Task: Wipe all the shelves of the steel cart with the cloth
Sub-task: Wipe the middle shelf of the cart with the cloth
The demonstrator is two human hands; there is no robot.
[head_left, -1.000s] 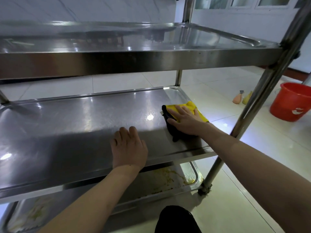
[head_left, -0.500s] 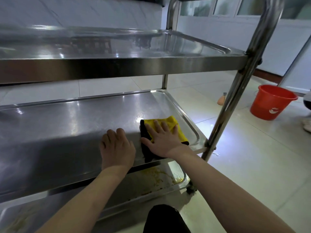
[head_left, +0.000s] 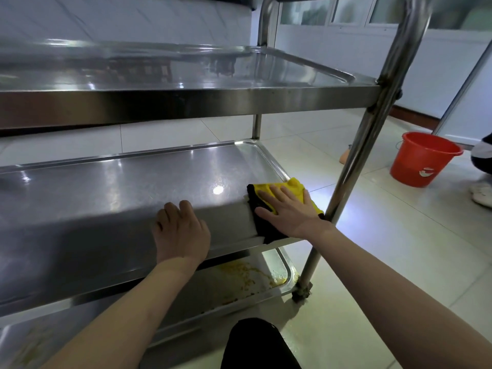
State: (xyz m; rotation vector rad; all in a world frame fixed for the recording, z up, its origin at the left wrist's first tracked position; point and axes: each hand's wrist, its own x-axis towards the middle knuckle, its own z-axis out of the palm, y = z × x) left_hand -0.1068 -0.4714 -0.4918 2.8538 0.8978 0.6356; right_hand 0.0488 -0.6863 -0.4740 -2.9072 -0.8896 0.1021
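The steel cart has three shelves: a top shelf (head_left: 186, 94), a middle shelf (head_left: 106, 198) and a bottom shelf (head_left: 239, 286) smeared with yellow residue. A yellow and black cloth (head_left: 295, 186) lies at the right front corner of the middle shelf. My right hand (head_left: 287, 211) presses flat on the cloth with spread fingers. My left hand (head_left: 181, 233) rests palm down on the front of the middle shelf, left of the cloth, holding nothing.
A red bucket (head_left: 423, 162) stands on the tiled floor to the right, past the cart's front right post (head_left: 372, 121). Another person's shoe (head_left: 483, 191) shows at the right edge. A small orange object (head_left: 345, 157) sits on the floor behind the post. My dark knee (head_left: 258, 344) is below.
My right hand slid the cloth toward me and back out to the shelf's right front corner. The left hand stayed on the shelf's front. The view shifted.
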